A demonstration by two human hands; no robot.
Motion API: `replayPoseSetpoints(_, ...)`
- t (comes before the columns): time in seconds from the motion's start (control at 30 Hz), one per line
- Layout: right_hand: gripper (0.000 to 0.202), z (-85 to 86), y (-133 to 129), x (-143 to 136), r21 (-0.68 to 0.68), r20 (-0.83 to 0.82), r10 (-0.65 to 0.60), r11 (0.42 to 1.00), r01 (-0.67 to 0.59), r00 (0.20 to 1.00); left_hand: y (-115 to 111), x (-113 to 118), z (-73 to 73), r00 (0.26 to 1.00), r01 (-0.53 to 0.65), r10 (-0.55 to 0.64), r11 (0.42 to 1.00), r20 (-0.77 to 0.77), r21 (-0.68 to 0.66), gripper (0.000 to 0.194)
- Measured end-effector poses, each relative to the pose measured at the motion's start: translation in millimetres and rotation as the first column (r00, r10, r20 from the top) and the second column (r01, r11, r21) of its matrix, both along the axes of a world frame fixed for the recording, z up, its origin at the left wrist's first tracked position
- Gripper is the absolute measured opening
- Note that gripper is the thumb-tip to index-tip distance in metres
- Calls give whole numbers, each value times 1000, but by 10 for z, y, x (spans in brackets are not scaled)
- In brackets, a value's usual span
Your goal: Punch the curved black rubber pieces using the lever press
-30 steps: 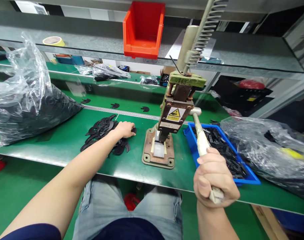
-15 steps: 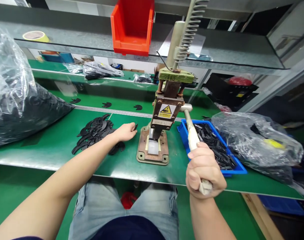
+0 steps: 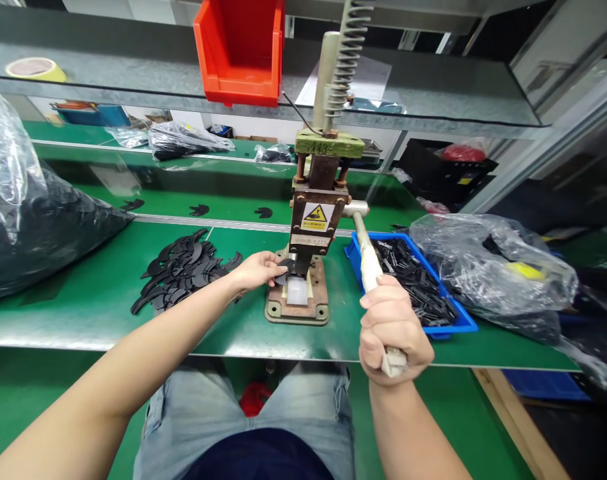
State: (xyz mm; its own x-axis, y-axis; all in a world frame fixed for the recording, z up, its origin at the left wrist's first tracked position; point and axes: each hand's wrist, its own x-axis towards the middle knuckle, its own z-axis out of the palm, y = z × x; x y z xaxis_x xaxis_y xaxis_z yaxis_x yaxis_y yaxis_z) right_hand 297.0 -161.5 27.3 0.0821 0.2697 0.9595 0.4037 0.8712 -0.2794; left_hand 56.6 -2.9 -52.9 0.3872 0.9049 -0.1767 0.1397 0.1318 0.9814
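Note:
My left hand (image 3: 261,270) pinches a small black plastic part (image 3: 286,265) at the left side of the hand press (image 3: 310,230), close under its ram. The part is partly hidden by my fingers. Wrapped round the tape-covered lever (image 3: 369,257) of the press, my right hand (image 3: 396,327) is closed near the lever's lower end. A pale block (image 3: 297,291) sits on the press base (image 3: 313,313). Left of the press lies a pile of curved black plastic parts (image 3: 180,267).
A blue bin (image 3: 463,323) of slim black pieces stands right of the press, beside a clear plastic bag (image 3: 498,267). A large bag of black parts (image 3: 48,220) stands at left. An orange-red bin (image 3: 240,87) and a tape roll (image 3: 36,69) are on the shelf above.
My left hand has moved right from beside the pile to the press with the black part. My right hand stays on the lever. The whole view has shifted slightly.

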Motion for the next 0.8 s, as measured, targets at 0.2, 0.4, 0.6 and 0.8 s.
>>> replayPoseSetpoints(0.2,20,-2,5,-9,14,-12,2,1000,-2,1000,-34,210,66,997,9,-15,996,-73,-88,35)
replayPoseSetpoints(0.4,19,-1,-11,-29,-12,-36,-3,1000,3,999,15,292,152,979,43,-74,986,-190,-160,22)
replayPoseSetpoints(0.6,16,4,-36,-31,-34,-32,-23,999,22,999,27,320,235,962,98,-156,963,-223,-252,17)
replayPoseSetpoints(0.8,16,-16,-55,15,-34,26,-37,999,38,999,-174,329,112,989,38,-54,992,-136,-121,34)
